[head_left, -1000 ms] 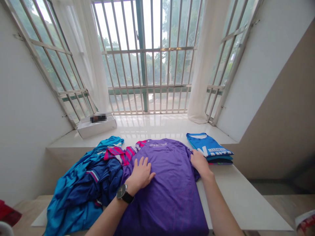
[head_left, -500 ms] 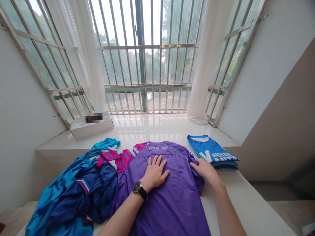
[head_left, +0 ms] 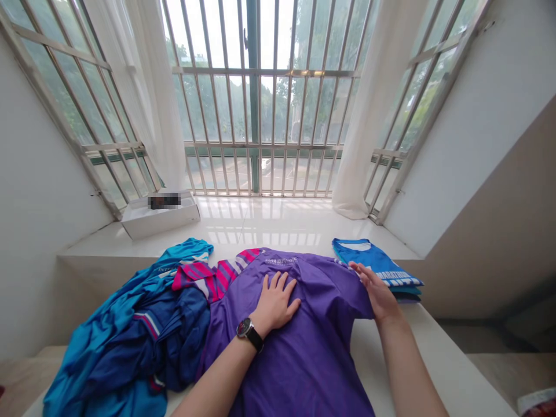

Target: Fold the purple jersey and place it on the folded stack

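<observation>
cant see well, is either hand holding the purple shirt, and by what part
The right hand seems to hold the purple shirt by its side edge near the shoulder. The left hand just lies flat on the shirt, gripping nothing.

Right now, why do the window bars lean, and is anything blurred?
Head view: wide-angle distortion makes the left window frame lean; the sky behind is blown out white; glare reflects off the glossy sill; a pixelated patch sits on the white box; the purple shirt looks sharp.
</observation>
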`<state>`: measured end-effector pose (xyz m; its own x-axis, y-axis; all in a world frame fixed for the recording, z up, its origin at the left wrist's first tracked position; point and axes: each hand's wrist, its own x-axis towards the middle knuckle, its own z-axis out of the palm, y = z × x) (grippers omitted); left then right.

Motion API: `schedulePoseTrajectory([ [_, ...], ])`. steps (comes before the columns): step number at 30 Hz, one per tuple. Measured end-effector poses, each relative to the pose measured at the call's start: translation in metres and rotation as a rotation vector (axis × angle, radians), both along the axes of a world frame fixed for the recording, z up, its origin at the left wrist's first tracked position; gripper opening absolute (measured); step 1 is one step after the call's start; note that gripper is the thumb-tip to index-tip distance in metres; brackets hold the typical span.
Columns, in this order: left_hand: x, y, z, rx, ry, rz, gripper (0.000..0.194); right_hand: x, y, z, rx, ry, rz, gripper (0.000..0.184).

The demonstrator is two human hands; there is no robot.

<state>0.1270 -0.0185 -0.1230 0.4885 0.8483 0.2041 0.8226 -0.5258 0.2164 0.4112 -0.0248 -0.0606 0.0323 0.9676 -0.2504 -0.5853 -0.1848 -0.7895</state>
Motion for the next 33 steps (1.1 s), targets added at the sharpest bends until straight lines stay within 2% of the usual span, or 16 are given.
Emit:
schedulePoseTrajectory([
  [3, 0.000, -0.001, 0.003, -0.010, -0.003, 0.006, 0.059, 0.006, -0.002, 0.000, 0.027, -0.035, -0.005, 0.025],
  [9, -0.002, -0.003, 0.006, -0.022, -0.013, -0.005, 0.060, 0.017, -0.007, -0.002, 0.211, -0.249, -0.049, 0.048],
  [15, -0.002, -0.001, 0.004, -0.031, -0.030, -0.009, 0.061, 0.003, 0.000, -0.008, 0.127, -0.787, 0.049, 0.063],
  [20, -0.001, 0.000, 0.000, -0.011, -0.044, -0.008, 0.061, -0.001, 0.000, -0.017, 0.087, -1.065, 0.186, 0.068],
  [24, -0.001, 0.001, -0.002, -0.005, -0.033, -0.004, 0.060, 0.004, -0.003, -0.024, 0.020, -1.334, 0.238, 0.060],
  [28, -0.001, 0.001, -0.002, -0.004, -0.013, 0.006, 0.060, 0.007, -0.008, -0.025, 0.075, -1.329, 0.340, 0.052],
  [30, -0.001, 0.001, -0.002, -0.002, -0.005, 0.005, 0.059, 0.008, -0.009, -0.024, 0.065, -1.346, 0.331, 0.055],
  [33, -0.001, 0.002, -0.003, 0.005, 0.003, 0.005, 0.059, 0.007, -0.009, -0.021, 0.118, -1.396, 0.317, 0.041],
])
